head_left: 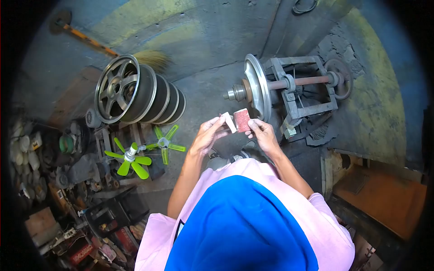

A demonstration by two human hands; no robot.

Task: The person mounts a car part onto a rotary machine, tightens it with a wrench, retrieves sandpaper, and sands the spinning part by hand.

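Note:
My left hand [209, 134] pinches a narrow white folded piece [229, 122] between thumb and fingers. Close beside it, my right hand [264, 135] grips a reddish sheet of sandpaper [242, 120] by its lower right corner. The two pieces almost meet in front of my chest; whether they touch or are joined I cannot tell. Just beyond my right hand, a silver wheel rim [257, 88] stands upright on the shaft [312, 83] of a metal-framed machine [300, 113].
Several wheel rims [118, 88] are stacked on their sides at left, with a broom [151, 59] behind. Two green fans [130, 159] stand at lower left, near cluttered parts and tools [97, 235]. A rusty brown panel [384, 194] lies at right.

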